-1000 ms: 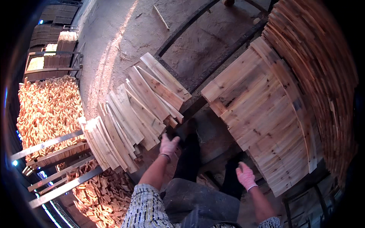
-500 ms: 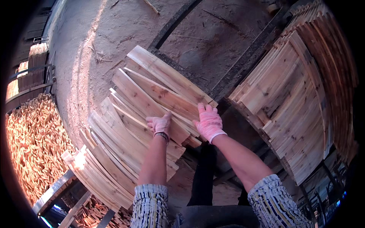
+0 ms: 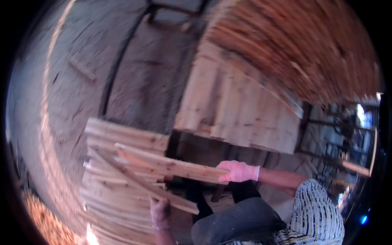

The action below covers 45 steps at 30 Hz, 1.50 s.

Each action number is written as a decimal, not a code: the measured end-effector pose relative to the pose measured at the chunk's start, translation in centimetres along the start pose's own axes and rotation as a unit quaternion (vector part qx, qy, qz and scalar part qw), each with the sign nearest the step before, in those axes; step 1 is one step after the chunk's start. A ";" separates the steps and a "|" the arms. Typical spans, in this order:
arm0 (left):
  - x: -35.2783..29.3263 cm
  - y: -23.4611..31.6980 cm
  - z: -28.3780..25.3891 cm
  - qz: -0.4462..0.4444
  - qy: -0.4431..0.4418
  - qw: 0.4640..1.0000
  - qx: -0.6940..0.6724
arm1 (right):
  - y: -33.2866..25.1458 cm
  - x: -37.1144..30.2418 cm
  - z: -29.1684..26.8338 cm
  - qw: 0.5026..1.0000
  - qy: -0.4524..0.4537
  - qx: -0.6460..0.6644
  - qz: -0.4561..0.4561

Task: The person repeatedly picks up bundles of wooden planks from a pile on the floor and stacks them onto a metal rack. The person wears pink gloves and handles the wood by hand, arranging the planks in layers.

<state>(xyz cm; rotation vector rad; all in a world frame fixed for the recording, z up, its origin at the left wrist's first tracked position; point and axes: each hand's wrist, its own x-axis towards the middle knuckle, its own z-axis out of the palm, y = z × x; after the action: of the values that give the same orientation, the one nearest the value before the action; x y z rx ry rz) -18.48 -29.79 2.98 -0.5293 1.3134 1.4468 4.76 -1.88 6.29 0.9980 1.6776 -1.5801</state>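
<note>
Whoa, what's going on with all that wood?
A person's right hand grips the end of a board, whose far end reaches over a pile. The left hand is at the edge of a second board, which slants over the same pile. More boards lie side by side beyond.

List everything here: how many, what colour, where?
Held board: one, tan, below centre
Slanting board: one, tan, lower left
Loose boards: many, tan, lower left
Aligned boards: many, tan, centre right
Crosswise board: one, tan, atop aligned boards
Stacked boards: many, reddish, upper right
Rails: several, dark, upper middle
Floor: one, grey, upper left
Wood pieces: many, orange, bottom left
Clutter: uncountable, mixed, blurred, right edge
Apron: one, dark grey, bottom centre
Sleeve: one, multicoloured, lower right
Left hand: one, pinkish, touching slanting board
Right hand: one, pink, gripping held board
</note>
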 end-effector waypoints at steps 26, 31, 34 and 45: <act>13.3 -28.4 42.4 0.293 -0.236 0.047 0.925 | 43.9 -8.9 -23.1 0.877 0.421 -0.208 0.104; 11.5 -29.1 44.4 0.279 -0.215 0.074 0.933 | 41.6 -7.7 -25.5 0.889 0.407 -0.153 0.144; 11.2 -28.1 45.0 0.266 -0.218 0.119 0.932 | 43.1 -6.1 -25.2 0.892 0.411 -0.159 0.101; 13.7 -29.6 39.7 0.354 -0.175 0.181 0.901 | 40.6 -13.4 -24.4 0.872 0.411 -0.241 0.113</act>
<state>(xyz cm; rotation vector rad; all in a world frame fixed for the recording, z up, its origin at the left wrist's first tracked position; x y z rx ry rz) 15.65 6.54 -9.68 2.0900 1.7855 -0.4513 47.69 20.87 -1.48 1.6284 2.2270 -0.5058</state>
